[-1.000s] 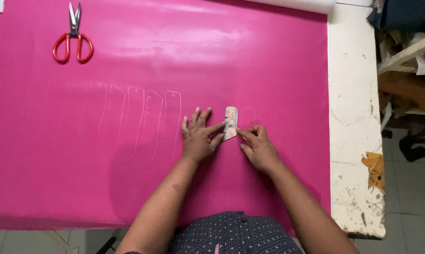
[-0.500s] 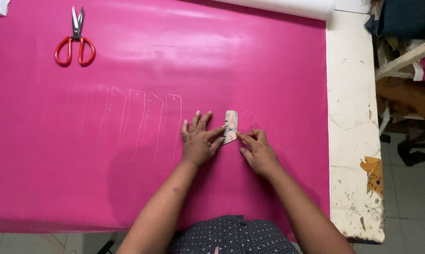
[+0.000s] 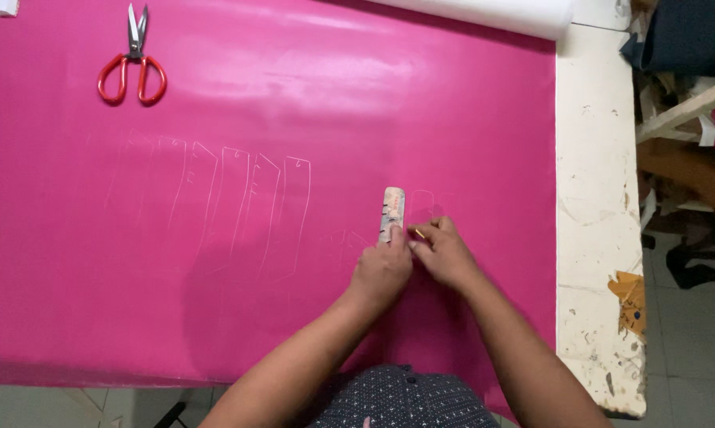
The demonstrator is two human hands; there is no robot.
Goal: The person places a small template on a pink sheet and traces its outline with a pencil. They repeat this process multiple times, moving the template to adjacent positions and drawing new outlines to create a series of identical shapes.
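A small pale strip template (image 3: 393,210) lies upright on the pink sheet (image 3: 333,103). My left hand (image 3: 381,271) presses its lower end down with curled fingers. Just to the right, my right hand (image 3: 446,254) pinches a thin pale marking tool (image 3: 415,232) whose tip touches the sheet beside the template's lower right edge. Faint traced outlines (image 3: 223,208) of long strips run in a row to the left. A small traced shape (image 3: 421,204) shows just right of the template.
Red-handled scissors (image 3: 133,63) lie at the far left on the sheet. A white roll (image 3: 484,12) lies along the far edge. The worn white table top (image 3: 596,206) is bare at the right, with clutter and fabric (image 3: 690,95) beyond it.
My left hand has shifted right and nearer to me, from lying spread beside the template to pressing its lower end. The right hand has stayed by the template's right edge.
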